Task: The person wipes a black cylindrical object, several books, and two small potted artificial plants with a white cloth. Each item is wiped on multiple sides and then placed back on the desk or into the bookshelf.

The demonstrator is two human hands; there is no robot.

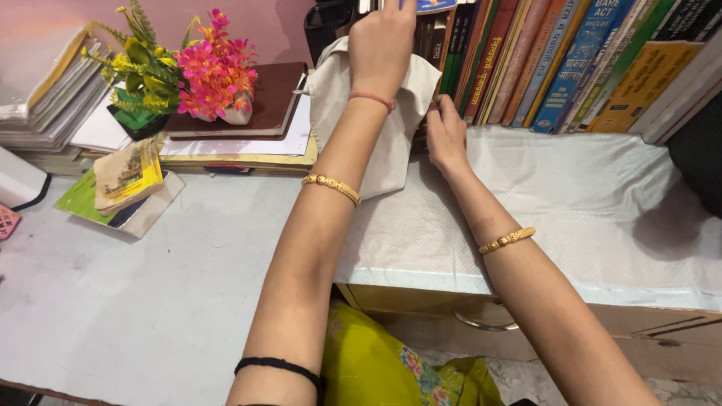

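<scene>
- Our left hand (382, 46) reaches up to the row of books (541, 60) on the shelf, knuckles toward the camera, fingers curled over the top of a cream cloth (376, 143); whether they clamp the cloth or a book spine behind it we cannot tell, as the fingertips run past the top edge of the view.
- Our right hand (445, 137) sits lower, just beside the cloth's right edge, fingers pinched together on the fabric.
- The cloth hangs against the book spines and drapes down onto the white textured cover (587, 195) of the counter.
- To do this well, we judge the upper hand should press the cloth flat and draw it along the spines while the lower hand keeps the hem taut, so no book tips out.
- Left of the cloth lie a brown diary (271, 98) on stacked papers and a bunch of pink and yellow artificial flowers (188, 68).
- Hidden: the books behind the cloth, and the shelf top, cut off above.
- A metal drawer handle (485, 319) shows dimly below the counter edge.
</scene>
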